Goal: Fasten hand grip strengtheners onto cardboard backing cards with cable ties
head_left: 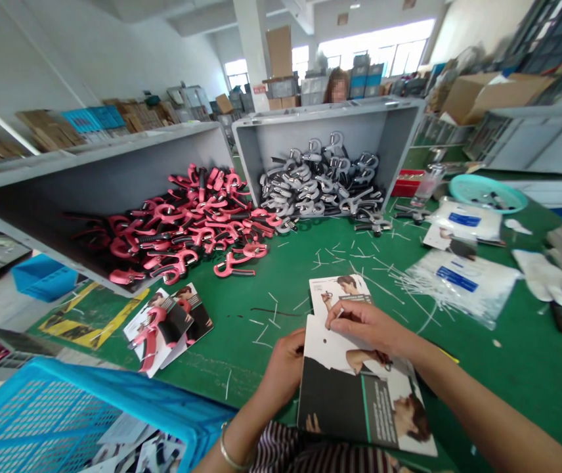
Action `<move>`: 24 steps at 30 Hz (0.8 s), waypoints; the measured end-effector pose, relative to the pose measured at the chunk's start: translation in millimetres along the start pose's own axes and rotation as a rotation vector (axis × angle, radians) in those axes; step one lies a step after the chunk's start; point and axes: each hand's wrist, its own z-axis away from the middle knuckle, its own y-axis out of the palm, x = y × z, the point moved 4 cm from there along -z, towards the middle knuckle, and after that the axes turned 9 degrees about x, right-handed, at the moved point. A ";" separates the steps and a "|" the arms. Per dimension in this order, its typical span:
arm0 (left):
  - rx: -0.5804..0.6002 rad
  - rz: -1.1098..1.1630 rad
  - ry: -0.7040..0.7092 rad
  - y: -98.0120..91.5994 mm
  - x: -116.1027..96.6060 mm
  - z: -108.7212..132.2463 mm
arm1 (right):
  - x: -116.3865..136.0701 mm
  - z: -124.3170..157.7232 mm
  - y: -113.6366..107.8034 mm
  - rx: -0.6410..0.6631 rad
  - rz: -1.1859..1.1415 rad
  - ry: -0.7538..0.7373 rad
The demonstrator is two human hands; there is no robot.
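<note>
In the head view, the front card [335, 401] is upright and tilted in front of the person, at the near edge of the green desk [281, 289]. It is white above and dark below, with a small hole near the top, a thin teal stripe and pictures of a person and an arm. The left hand [285, 364] is at its left edge, fingers tucked out of sight behind it, so I cannot tell how closed it is. The right hand [367, 323] has its fingers bent and drawn together over the upper part; what they pinch, I cannot tell. A similar card [318, 289] lies just behind.

Pink hand grips [202, 226] spill from a gray crate [29, 177] on its side, gray ones [310, 177] from a second crate [394, 131]. Two cards with pink grips [167, 322] lie to the left, near a blue basket [88, 381]. White ties [421, 289] are scattered to the right, by two plastic bags [490, 279].

The bags bear blue labels [458, 278]; their writing and the cards' text are too small to read.
</note>
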 end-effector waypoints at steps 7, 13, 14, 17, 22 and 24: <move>-0.021 0.215 -0.078 -0.4 6.0 4.2 | -2.2 2.3 4.5 0.034 -0.007 0.004; -0.110 0.514 -0.151 -2.0 1.1 13.2 | 9.1 6.8 18.8 -0.037 0.202 0.026; -0.113 0.505 -0.154 -1.9 -0.5 14.3 | 12.7 7.7 20.9 -0.062 0.246 -0.008; -0.089 0.427 -0.208 0.8 -1.0 12.4 | 19.1 9.0 26.4 -0.064 0.260 -0.127; -0.176 0.377 -0.201 0.2 0.7 -7.0 | 21.2 8.7 14.4 -0.130 0.361 -0.176; -0.294 0.386 -0.137 -5.2 -0.2 -12.8 | 27.6 12.0 1.5 -0.213 0.434 -0.194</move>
